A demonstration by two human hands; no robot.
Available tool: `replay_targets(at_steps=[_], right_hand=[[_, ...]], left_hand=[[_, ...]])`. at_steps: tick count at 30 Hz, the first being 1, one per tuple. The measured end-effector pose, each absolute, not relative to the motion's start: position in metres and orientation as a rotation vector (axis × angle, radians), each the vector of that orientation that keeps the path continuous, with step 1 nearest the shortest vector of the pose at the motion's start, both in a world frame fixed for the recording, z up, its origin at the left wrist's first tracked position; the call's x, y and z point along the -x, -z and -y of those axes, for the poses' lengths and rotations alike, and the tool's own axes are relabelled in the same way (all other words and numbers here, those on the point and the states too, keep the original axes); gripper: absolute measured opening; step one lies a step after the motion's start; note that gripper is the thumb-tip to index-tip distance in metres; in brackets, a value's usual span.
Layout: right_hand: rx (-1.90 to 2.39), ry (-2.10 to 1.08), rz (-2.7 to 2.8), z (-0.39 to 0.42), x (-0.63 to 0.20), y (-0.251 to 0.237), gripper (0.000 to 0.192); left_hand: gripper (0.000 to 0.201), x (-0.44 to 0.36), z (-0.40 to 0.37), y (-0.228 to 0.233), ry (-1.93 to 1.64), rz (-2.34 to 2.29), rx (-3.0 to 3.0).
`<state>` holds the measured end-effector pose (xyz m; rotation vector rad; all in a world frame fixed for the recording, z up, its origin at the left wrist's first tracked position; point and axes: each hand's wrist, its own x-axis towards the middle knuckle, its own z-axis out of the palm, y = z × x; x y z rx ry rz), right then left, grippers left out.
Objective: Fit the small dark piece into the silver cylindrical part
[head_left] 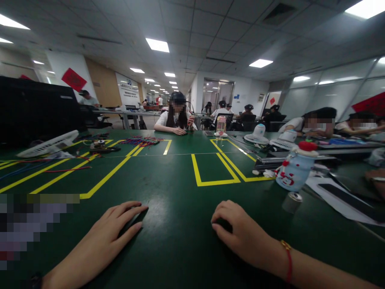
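My left hand [112,230] lies flat on the green table [177,224], palm down, fingers stretched out and close together, holding nothing. My right hand [240,233] rests on the table a little to the right, fingers curled loosely under, a red cord bracelet [288,259] at the wrist. Nothing shows inside either hand. Both hands sit near the table's front edge, with bare green surface between them.
Yellow tape lines [215,170] mark boxes on the table. A white bottle with a red cap [296,168] and a small can [293,200] stand to the right, by papers [339,200]. Wires [140,141] and a white fan [48,145] lie far left. A person [177,116] sits opposite; others sit at right.
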<state>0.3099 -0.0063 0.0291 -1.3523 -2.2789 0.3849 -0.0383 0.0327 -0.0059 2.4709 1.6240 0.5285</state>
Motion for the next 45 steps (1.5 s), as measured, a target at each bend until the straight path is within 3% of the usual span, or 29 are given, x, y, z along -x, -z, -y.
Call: replay_targets(at_steps=[3, 8, 12, 20, 23, 26, 30, 36, 40, 45], right_hand=[[1.487, -0.228, 2.165, 0.009, -0.361, -0.044, 0.014], [1.921, 0.194, 1.623, 0.013, -0.473, -0.064, 0.034], [2.136, 0.039, 1.599, 0.017, -0.528, -0.060, 0.039], [2.064, -0.183, 1.667, 0.013, -0.542, -0.046, 0.042], [1.980, -0.334, 1.625, 0.014, -0.546, -0.041, 0.056], [2.053, -0.251, 1.656, 0.013, -0.533, -0.038, 0.063], [1.936, -0.098, 1.776, 0.009, -0.469, -0.043, 0.056], [1.377, -0.467, 2.158, 0.008, -0.338, -0.048, 0.044], [1.194, -0.611, 2.204, 0.007, -0.297, -0.036, 0.042], [1.238, -0.717, 2.060, 0.005, -0.295, -0.016, 0.058]], left_hand=[[0.043, 0.043, -0.037, 0.014, -0.562, -1.629, -2.472], [0.046, 0.053, -0.046, 0.030, -0.581, -1.639, -2.483], [0.047, 0.054, -0.049, 0.034, -0.566, -1.645, -2.486], [0.047, 0.053, -0.046, 0.030, -0.500, -1.638, -2.486], [0.047, 0.050, -0.043, 0.026, -0.495, -1.661, -2.464], [0.046, 0.047, -0.041, 0.023, -0.486, -1.671, -2.459], [0.046, 0.044, -0.039, 0.021, -0.489, -1.665, -2.478], [0.045, 0.041, -0.035, 0.014, -0.480, -1.636, -2.479], [0.043, 0.040, -0.033, 0.010, -0.490, -1.640, -2.484], [0.035, 0.013, -0.027, -0.004, -0.631, -1.549, -2.472]])
